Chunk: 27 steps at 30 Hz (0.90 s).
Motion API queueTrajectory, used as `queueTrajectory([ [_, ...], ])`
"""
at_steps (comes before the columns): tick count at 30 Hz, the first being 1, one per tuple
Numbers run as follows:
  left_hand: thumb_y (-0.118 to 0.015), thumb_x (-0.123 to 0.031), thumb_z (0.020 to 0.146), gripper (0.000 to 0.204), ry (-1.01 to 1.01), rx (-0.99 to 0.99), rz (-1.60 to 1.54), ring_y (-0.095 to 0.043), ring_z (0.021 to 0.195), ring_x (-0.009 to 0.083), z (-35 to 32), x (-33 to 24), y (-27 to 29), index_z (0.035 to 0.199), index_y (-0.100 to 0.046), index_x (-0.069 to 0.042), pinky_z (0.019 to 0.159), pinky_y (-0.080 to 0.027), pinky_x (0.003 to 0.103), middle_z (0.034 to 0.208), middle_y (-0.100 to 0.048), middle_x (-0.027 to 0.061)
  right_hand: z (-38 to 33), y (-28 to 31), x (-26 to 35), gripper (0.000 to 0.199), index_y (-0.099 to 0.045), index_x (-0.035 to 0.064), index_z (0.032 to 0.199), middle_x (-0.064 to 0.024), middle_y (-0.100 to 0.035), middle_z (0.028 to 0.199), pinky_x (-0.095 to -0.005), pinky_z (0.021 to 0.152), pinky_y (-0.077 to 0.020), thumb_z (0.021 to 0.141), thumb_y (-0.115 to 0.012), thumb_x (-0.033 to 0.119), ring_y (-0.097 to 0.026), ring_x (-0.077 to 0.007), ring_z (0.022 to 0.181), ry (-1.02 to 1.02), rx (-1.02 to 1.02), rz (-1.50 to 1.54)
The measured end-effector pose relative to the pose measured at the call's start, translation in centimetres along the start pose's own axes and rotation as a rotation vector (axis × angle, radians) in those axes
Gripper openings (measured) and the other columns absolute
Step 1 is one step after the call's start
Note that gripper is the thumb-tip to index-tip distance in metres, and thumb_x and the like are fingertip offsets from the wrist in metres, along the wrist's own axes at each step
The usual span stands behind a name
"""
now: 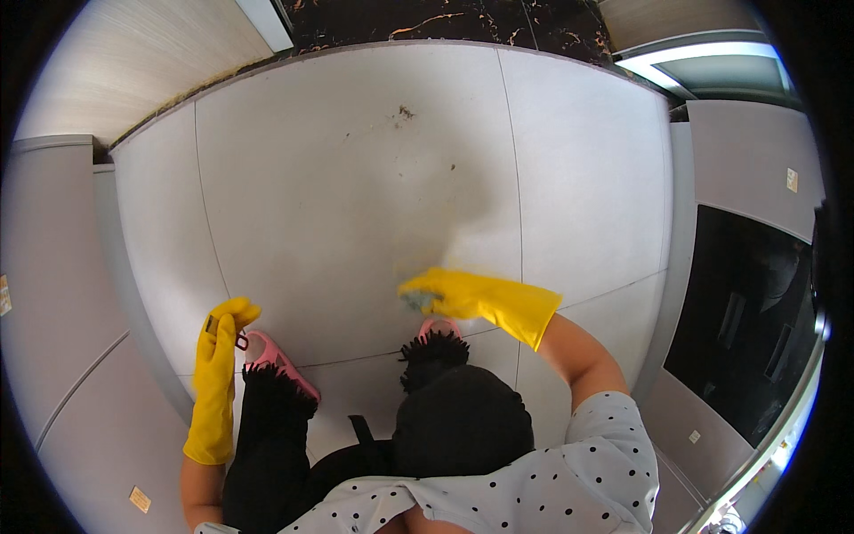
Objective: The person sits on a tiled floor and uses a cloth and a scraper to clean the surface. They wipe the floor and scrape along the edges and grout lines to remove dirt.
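Both hands wear long yellow rubber gloves. My right hand (pixel 454 292) is low over the pale tiled floor (pixel 329 214), closed on a grey-green scrubbing wad (pixel 418 300). Motion blurs the wad, so its exact kind is unclear. My left hand (pixel 229 320) is off to the left beside a pink shoe (pixel 280 365), its fingers curled round a small dark object (pixel 211 324). A dark reddish loop (pixel 242 342) shows next to those fingers. Most of what the left hand holds is hidden by the glove.
Brown debris (pixel 406 112) and several small specks lie on the far floor tiles. Grey cabinets (pixel 62 294) flank the left side. On the right are more grey cabinets (pixel 747 156) with a black glossy panel (pixel 738 311). Dark veined stone (pixel 427 20) borders the far edge.
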<state>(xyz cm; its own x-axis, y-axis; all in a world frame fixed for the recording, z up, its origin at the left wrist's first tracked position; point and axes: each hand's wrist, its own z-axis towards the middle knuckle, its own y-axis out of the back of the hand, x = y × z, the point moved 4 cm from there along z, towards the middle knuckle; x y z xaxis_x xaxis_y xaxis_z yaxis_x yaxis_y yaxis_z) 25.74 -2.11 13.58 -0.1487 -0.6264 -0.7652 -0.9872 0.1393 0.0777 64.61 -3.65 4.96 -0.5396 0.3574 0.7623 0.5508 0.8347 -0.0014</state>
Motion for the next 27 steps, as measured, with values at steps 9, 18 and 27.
queueTrajectory([
  [9,-0.043,-0.027,0.106,0.036,-0.017,0.071,-0.027,-0.063,0.107,0.018,-0.3,-0.3,-2.0,0.127,-0.057,-0.001,0.081,-0.044,0.025,0.115,-0.067,0.0115,0.6,3.8,-3.2,0.042,-0.063,0.0147,0.125,-0.0123,-0.061,0.127,-0.0433,0.099,-0.0458,0.083,-0.066,0.012,-0.055,-0.0341,0.119,0.023,-0.164,-0.281],
  [18,-0.043,-0.029,0.105,0.037,-0.015,0.079,-0.003,-0.063,0.102,0.0167,-0.2,0.9,-2.0,0.127,-0.056,-0.001,0.077,-0.047,0.026,0.115,-0.068,0.0125,1.6,2.1,-5.9,0.047,-0.06,0.0227,0.13,-0.0125,-0.062,0.124,-0.0424,0.098,-0.0456,0.085,-0.062,0.011,-0.056,-0.0317,0.118,-0.101,-0.296,-0.529],
  [27,-0.043,-0.029,0.105,0.037,-0.013,0.096,0.005,-0.063,0.104,0.0161,0.2,0.0,-2.4,0.126,-0.057,-0.002,0.078,-0.044,0.024,0.115,-0.068,0.0115,-3.8,3.0,-2.8,0.047,-0.057,0.0215,0.133,-0.0112,-0.062,0.119,-0.0393,0.095,-0.0486,0.087,-0.066,0.013,-0.057,-0.033,0.112,0.004,-0.499,-0.01],
])
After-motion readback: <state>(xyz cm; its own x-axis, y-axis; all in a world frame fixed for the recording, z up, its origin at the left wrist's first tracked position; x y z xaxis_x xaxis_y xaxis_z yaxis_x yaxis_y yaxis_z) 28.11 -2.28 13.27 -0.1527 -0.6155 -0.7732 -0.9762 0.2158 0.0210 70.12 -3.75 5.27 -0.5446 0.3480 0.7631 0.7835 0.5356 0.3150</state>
